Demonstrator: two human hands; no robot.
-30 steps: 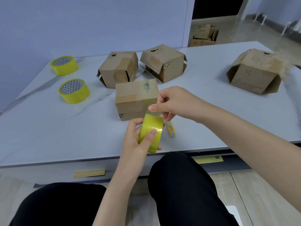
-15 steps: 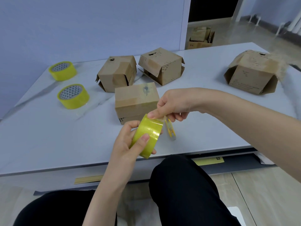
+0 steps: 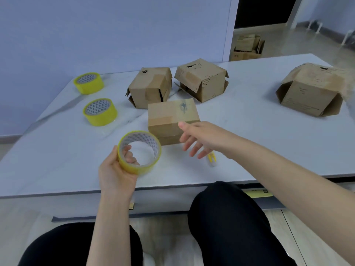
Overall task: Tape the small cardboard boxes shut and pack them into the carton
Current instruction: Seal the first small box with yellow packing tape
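Left hand [image 3: 115, 173] grips tape roll [image 3: 139, 151]; right hand [image 3: 199, 138] hovers with fingers spread beside taped box [image 3: 172, 120].

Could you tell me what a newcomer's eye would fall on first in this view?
Most likely the yellow tape roll gripped by the left hand near the front edge of the table, with the right hand spread open beside the closed small box behind it. Then the two spare rolls at the left and three loose-flapped boxes across the back.

Yellow tape roll [image 3: 139, 153], triangle-patterned core; brown box [image 3: 172, 120]
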